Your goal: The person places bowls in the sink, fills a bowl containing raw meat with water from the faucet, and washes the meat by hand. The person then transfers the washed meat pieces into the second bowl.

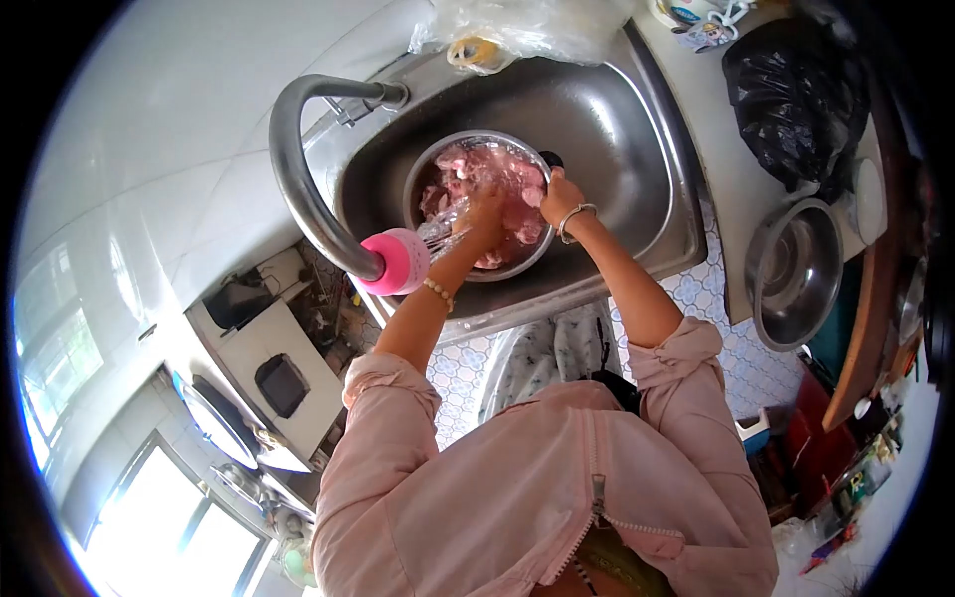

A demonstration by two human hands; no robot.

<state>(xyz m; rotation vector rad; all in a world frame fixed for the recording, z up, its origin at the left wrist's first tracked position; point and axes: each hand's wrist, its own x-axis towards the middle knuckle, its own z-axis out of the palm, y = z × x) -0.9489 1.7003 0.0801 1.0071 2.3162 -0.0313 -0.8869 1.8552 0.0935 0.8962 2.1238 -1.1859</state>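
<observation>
A round metal bowl [418, 181] stands in the steel sink [607, 129], filled with pieces of raw pink meat [521, 181] in water. Water sprays into it from the pink head [395, 261] of the curved metal faucet [298, 169]. My left hand [484, 214] is in the bowl among the meat, its fingers blurred by water and partly hidden. The bowl's right rim is gripped by my right hand [562, 199], fingers closed round the edge.
Clear plastic bags [547, 30] lie behind the sink. On the right counter are a black plastic bag [796, 99] and another metal bowl [794, 274] at the edge. A white cabinet [284, 373] stands at the lower left.
</observation>
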